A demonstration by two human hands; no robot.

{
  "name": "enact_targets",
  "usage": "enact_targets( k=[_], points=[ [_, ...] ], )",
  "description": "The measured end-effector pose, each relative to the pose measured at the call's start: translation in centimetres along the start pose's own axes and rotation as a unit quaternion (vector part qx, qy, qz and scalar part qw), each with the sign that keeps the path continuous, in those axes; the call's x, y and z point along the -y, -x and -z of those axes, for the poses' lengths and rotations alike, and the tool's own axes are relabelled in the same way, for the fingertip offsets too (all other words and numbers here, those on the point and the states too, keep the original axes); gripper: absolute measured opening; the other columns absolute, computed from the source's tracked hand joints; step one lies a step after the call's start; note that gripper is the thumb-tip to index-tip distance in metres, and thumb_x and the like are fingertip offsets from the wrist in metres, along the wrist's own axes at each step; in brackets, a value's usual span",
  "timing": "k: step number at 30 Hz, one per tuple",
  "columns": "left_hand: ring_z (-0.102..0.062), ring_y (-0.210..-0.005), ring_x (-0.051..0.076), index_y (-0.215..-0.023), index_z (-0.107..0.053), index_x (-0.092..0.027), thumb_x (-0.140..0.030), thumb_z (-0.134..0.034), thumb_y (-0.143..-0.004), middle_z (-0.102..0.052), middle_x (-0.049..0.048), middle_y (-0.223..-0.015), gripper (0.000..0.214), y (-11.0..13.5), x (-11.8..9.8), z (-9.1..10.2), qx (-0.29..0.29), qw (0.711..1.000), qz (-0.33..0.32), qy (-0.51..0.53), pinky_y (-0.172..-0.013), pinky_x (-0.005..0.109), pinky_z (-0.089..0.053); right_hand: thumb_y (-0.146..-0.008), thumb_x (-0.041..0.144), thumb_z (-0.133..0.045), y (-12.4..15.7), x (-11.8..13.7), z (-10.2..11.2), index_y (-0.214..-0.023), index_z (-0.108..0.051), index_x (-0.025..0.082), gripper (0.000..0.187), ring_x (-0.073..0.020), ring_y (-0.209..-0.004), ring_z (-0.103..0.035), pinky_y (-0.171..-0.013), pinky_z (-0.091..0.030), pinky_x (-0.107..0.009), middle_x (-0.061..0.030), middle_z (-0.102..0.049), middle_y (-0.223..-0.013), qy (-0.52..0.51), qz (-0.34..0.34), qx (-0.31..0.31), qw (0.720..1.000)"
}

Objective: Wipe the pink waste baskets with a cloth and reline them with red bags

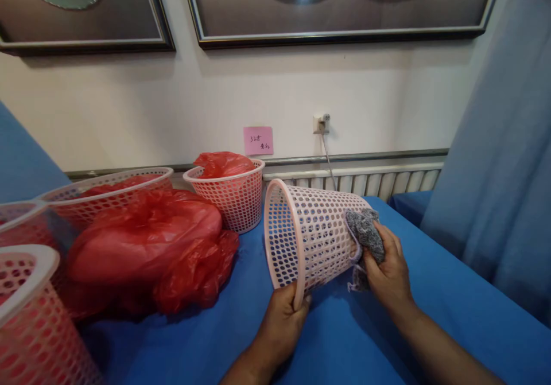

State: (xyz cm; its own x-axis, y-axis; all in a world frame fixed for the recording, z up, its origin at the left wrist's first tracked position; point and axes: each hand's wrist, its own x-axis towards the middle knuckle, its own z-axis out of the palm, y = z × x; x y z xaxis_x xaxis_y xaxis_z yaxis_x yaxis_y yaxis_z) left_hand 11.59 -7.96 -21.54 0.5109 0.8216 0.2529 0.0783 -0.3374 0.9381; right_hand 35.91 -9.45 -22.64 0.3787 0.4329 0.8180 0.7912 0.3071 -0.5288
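Note:
A pink perforated plastic wastebasket point(322, 230) lies tilted on its side above the blue-covered surface, its open mouth facing left. My left hand point(282, 322) grips the lower part of its rim, with the thumb inside the edge. At the basket's base end, my right hand point(390, 264) is closed around a grey cloth point(365, 230) with a pale purple edge. The cloth presses against the basket's outer wall near the bottom. Part of the cloth hangs below my right hand's fingers.
Several pink baskets, such as one point(232, 195) holding a red bag, stand at the left and back. Filled red plastic bags point(146, 247) lie beside them on the blue cover point(206, 345). Behind are a radiator point(383, 183), a plugged socket point(321, 124) and a blue curtain point(495, 132).

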Motion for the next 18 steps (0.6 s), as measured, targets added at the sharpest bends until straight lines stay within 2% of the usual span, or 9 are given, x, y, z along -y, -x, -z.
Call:
enact_targets(
  k=[1, 3, 6, 8, 9, 10, 12, 15, 18],
  points=[
    [-0.069, -0.110, 0.027, -0.119, -0.076, -0.018, -0.022, -0.058, -0.089, -0.077, 0.0078, -0.118, 0.036, 0.1, -0.3, -0.2, -0.001, 1.000, 0.001, -0.004, -0.109, 0.043, -0.048, -0.095, 0.024, -0.055, 0.4, 0.5, 0.0, -0.154, -0.040, 0.029, 0.061, -0.0338, -0.136, -0.049, -0.113, -0.040, -0.065, -0.0140, -0.049, -0.144, -0.002, 0.009, 0.005, 1.000],
    [-0.070, -0.099, 0.026, -0.113, -0.078, -0.017, -0.024, -0.060, -0.089, -0.079, 0.0074, -0.107, 0.032, 0.3, -0.9, -0.5, -0.012, 1.000, 0.007, -0.005, -0.100, 0.040, -0.054, -0.093, 0.019, -0.054, 1.6, 2.2, 0.1, -0.156, -0.035, 0.030, 0.067, -0.0341, -0.139, -0.046, -0.113, -0.042, -0.062, -0.0147, -0.043, -0.149, -0.019, 0.079, 0.049, 0.995],
    [-0.070, -0.084, 0.023, -0.103, -0.080, -0.014, -0.033, -0.068, -0.087, -0.079, 0.0072, -0.091, 0.028, 0.5, -1.9, -0.7, -0.018, 0.999, 0.025, 0.043, -0.077, 0.032, -0.058, -0.088, 0.011, -0.054, 3.7, 5.0, 0.3, -0.156, -0.036, 0.029, 0.073, -0.0321, -0.139, -0.046, -0.108, -0.050, -0.053, -0.0146, -0.038, -0.153, -0.079, 0.237, 0.142, 0.958],
    [-0.069, -0.081, 0.023, -0.101, -0.080, -0.013, -0.036, -0.074, -0.083, -0.078, 0.0070, -0.088, 0.029, 0.5, -2.2, -0.6, -0.008, 0.996, 0.030, 0.080, -0.070, 0.029, -0.057, -0.086, 0.009, -0.055, 4.5, 5.9, 0.3, -0.153, -0.041, 0.027, 0.071, -0.0303, -0.135, -0.049, -0.104, -0.054, -0.048, -0.0144, -0.039, -0.151, -0.111, 0.300, 0.165, 0.933],
    [-0.069, -0.081, 0.023, -0.102, -0.080, -0.013, -0.036, -0.075, -0.083, -0.078, 0.0068, -0.087, 0.030, 0.5, -2.3, -0.6, -0.004, 0.996, 0.029, 0.088, -0.070, 0.028, -0.057, -0.086, 0.008, -0.055, 4.6, 6.0, 0.3, -0.152, -0.044, 0.027, 0.069, -0.0294, -0.133, -0.051, -0.102, -0.055, -0.047, -0.0140, -0.040, -0.149, -0.117, 0.310, 0.163, 0.929],
    [-0.069, -0.082, 0.023, -0.102, -0.080, -0.013, -0.035, -0.074, -0.084, -0.077, 0.0064, -0.087, 0.029, 0.5, -2.2, -0.5, -0.003, 0.996, 0.024, 0.085, -0.073, 0.029, -0.057, -0.086, 0.008, -0.055, 4.6, 5.7, 0.2, -0.150, -0.045, 0.028, 0.068, -0.0289, -0.132, -0.051, -0.102, -0.055, -0.046, -0.0134, -0.042, -0.148, -0.114, 0.305, 0.157, 0.932],
    [-0.069, -0.088, 0.023, -0.105, -0.079, -0.014, -0.032, -0.067, -0.088, -0.077, 0.0062, -0.091, 0.027, 0.5, -1.8, -0.4, -0.009, 0.998, 0.004, 0.056, -0.084, 0.032, -0.057, -0.087, 0.008, -0.053, 3.9, 4.4, 0.0, -0.149, -0.047, 0.030, 0.066, -0.0289, -0.132, -0.052, -0.102, -0.054, -0.049, -0.0123, -0.044, -0.147, -0.089, 0.254, 0.134, 0.954],
    [-0.068, -0.097, 0.023, -0.113, -0.077, -0.016, -0.026, -0.057, -0.093, -0.076, 0.0063, -0.101, 0.030, 0.4, -1.0, -0.3, -0.008, 1.000, -0.024, -0.008, -0.099, 0.036, -0.052, -0.090, 0.018, -0.055, 2.3, 1.4, -0.3, -0.148, -0.047, 0.029, 0.059, -0.0316, -0.134, -0.052, -0.108, -0.048, -0.056, -0.0125, -0.049, -0.144, -0.047, 0.101, 0.079, 0.991],
    [-0.068, -0.097, 0.024, -0.111, -0.077, -0.017, -0.024, -0.055, -0.093, -0.076, 0.0057, -0.098, 0.030, 0.5, -0.4, -0.4, 0.012, 0.999, -0.023, -0.037, -0.102, 0.037, -0.050, -0.091, 0.031, -0.059, 0.9, -1.2, -0.7, -0.144, -0.052, 0.026, 0.054, -0.0327, -0.128, -0.056, -0.110, -0.044, -0.060, -0.0124, -0.057, -0.136, -0.036, -0.047, 0.030, 0.998]
  ],
)
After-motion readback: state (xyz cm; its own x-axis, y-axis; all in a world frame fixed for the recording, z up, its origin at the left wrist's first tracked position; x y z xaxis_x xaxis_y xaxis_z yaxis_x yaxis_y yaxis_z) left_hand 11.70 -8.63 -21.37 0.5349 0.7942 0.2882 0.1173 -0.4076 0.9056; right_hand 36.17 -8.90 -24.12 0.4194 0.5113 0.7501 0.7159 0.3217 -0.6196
